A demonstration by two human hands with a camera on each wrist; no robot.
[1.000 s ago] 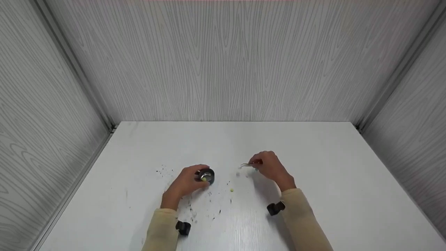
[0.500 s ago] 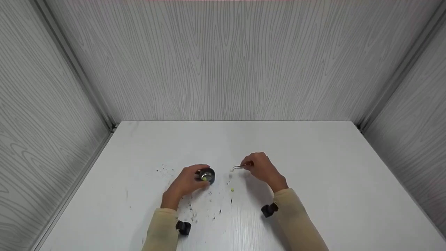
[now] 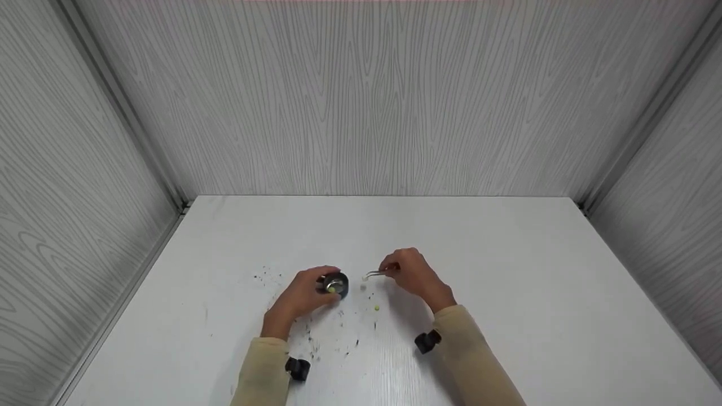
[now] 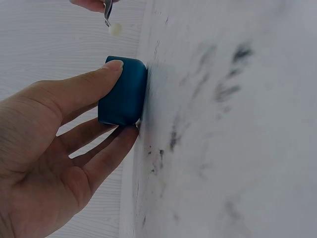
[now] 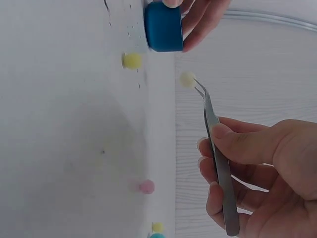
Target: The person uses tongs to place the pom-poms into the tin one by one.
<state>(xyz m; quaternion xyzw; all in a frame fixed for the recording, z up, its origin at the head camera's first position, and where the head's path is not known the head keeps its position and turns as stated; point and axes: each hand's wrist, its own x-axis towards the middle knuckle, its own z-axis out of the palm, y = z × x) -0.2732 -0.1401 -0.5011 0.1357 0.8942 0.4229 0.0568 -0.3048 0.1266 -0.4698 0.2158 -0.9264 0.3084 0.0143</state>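
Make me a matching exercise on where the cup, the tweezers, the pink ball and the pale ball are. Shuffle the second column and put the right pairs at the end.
Things:
1. Cup
2. Tweezers
3. Pink ball
4. Pale ball

Places:
A. At the tweezers' tips, off the table
B. In the left hand
C. On the table, touched by no hand
D. In the right hand

Right pairs: 1-B, 2-D, 3-C, 4-A
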